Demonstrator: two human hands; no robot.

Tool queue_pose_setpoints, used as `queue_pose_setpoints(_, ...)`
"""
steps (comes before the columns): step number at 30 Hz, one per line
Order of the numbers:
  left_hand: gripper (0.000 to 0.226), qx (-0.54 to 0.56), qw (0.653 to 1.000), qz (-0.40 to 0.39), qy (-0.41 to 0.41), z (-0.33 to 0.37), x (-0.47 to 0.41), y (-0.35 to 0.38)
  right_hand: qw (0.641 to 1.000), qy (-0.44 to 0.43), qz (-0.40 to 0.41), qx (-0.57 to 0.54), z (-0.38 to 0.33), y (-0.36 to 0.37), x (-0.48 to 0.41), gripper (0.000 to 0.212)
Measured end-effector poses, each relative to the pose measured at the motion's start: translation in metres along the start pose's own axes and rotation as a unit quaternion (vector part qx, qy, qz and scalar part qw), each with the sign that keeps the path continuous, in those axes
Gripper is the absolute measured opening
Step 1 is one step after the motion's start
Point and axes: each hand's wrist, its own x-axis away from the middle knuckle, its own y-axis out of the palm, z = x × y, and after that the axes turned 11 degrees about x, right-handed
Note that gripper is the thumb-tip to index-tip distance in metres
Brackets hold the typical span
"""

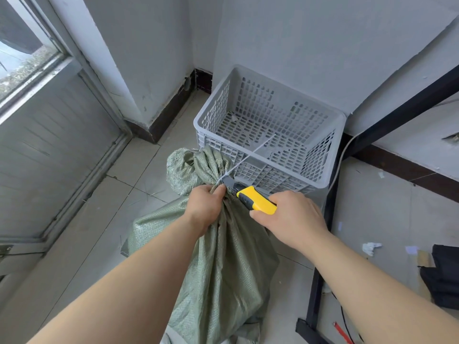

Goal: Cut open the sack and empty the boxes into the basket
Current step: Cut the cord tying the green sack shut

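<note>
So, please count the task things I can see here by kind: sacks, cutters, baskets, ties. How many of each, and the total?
Sack, green woven, neck gripped by the left hand: 1
Cutter, yellow, in the right hand: 1
Basket, grey plastic: 1
Tie, white, around the sack neck: 1
Boxes: 0 visible
Total: 4

One head cam only, on my head, tilted forward and steeply down. Wide-angle, edges bend. Close on my hands and forearms, floor (119, 194) below, room corner and wall (310, 40) ahead. No second view.
</note>
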Motion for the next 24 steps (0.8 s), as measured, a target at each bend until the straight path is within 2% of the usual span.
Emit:
queue_pose_setpoints(12, 0.023, -0.012, 0.999, 0.033, 0.029, -0.001, 0.010, 0.002, 0.998, 0.049, -0.015, -0.029, 0.006, 0.004, 0.001, 0.049)
queue_pose_setpoints(14, 0.022, -0.016, 0.999, 0.023, 0.029, 0.000, 0.015, 0.003, 0.997, 0.054, -0.026, -0.053, 0.006, 0.005, 0.001, 0.049)
queue_pose_setpoints(16, 0.032, -0.026, 0.999, 0.022, 0.036, -0.001, 0.019, 0.002, 0.996, 0.048, -0.047, -0.056, 0.007, 0.003, -0.003, 0.049)
queue_pose_setpoints(18, 0.039, -0.039, 0.998, 0.029, 0.034, -0.003, 0.020, 0.000, 0.996, 0.035, -0.065, -0.040, 0.007, 0.000, -0.004, 0.046)
queue_pose_setpoints(20, 0.029, -0.060, 0.997, 0.033, 0.033, -0.005, 0.019, -0.002, 0.998, 0.018, -0.064, -0.008, 0.006, -0.002, -0.001, 0.045)
queue_pose_setpoints(21, 0.022, -0.077, 0.996, 0.037, 0.035, -0.004, 0.018, -0.003, 0.998, 0.007, -0.056, 0.023, 0.005, -0.002, 0.001, 0.045)
queue_pose_setpoints(24, 0.024, -0.155, 0.985, 0.048, 0.051, 0.003, 0.016, -0.001, 0.991, -0.041, -0.006, 0.124, 0.000, -0.004, 0.006, 0.036)
